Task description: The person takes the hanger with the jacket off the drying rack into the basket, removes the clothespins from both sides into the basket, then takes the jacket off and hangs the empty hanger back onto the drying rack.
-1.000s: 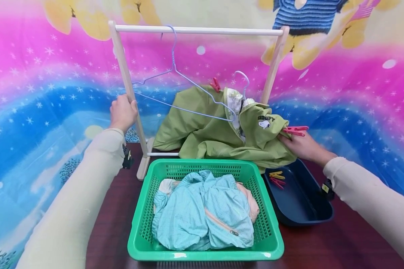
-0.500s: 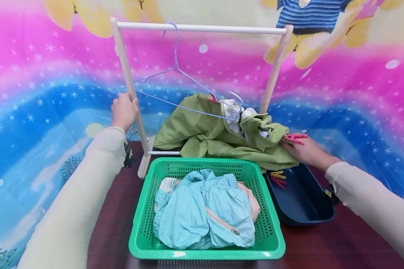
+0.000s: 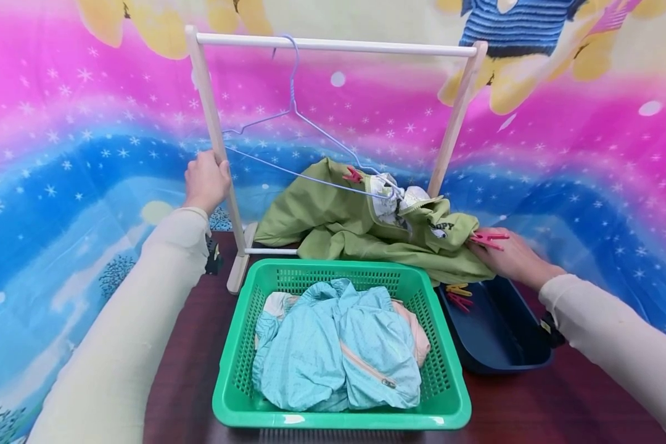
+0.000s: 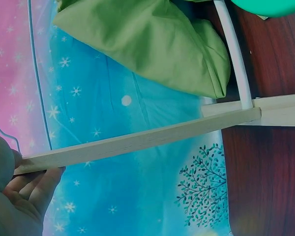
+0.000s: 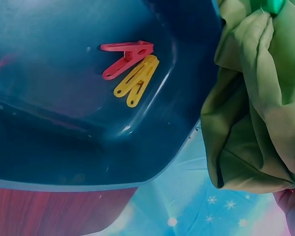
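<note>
Behind and left of the basket, the left hand is gripping the left post of the rack, its fingers curling round the wood. The rack is standing behind the basket, its top bar running high above. From that bar, left of the basket's middle, the hanger is hanging at a slant, its lower right corner showing in front of the jacket. The jacket is lying bunched behind the basket, reaching past its right back corner; the red collar peg is sitting beside the pale lining. Inside the basket, the blue garment is covering much of the pink garment. Right of the basket, the tub is holding the yellow peg and the red peg close together. Behind and right of the basket, the side peg is jutting from the jacket's end, where the right hand is holding the cloth, its fingertips hiding from view.
</note>
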A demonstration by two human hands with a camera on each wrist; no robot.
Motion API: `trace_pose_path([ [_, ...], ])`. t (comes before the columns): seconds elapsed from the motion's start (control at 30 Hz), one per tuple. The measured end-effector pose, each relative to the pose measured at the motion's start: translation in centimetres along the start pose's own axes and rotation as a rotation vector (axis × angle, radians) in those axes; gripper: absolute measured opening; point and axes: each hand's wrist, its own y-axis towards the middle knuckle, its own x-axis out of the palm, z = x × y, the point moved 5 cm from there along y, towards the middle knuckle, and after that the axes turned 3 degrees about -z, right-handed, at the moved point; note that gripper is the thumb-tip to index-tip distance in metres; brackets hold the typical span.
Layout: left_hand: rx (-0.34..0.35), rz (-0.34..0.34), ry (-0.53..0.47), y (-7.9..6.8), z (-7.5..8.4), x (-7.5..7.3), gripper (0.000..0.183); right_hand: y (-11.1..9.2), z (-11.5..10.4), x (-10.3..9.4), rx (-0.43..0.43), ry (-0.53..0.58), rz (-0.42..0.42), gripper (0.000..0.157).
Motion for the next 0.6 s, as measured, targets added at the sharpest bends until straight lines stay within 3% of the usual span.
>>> trace_pose_path([
  [0.13,0.009,0.010,0.009,0.06,-0.05,0.00,0.041,-0.04,0.02,0.33,-0.007,-0.004,0.014,0.014],
  [0.3,0.016,0.016,0.011,0.08,0.02,-0.02,0.041,0.27,0.18,0.49,0.066,0.008,-0.033,0.006],
  [0.43,0.022,0.028,0.016,0.04,0.08,-0.07,0.040,0.56,0.15,0.51,0.140,0.033,-0.102,0.012],
  [0.6,0.026,0.032,0.026,-0.04,0.08,-0.12,0.041,0.81,-0.25,0.45,0.156,0.054,-0.145,0.019],
])
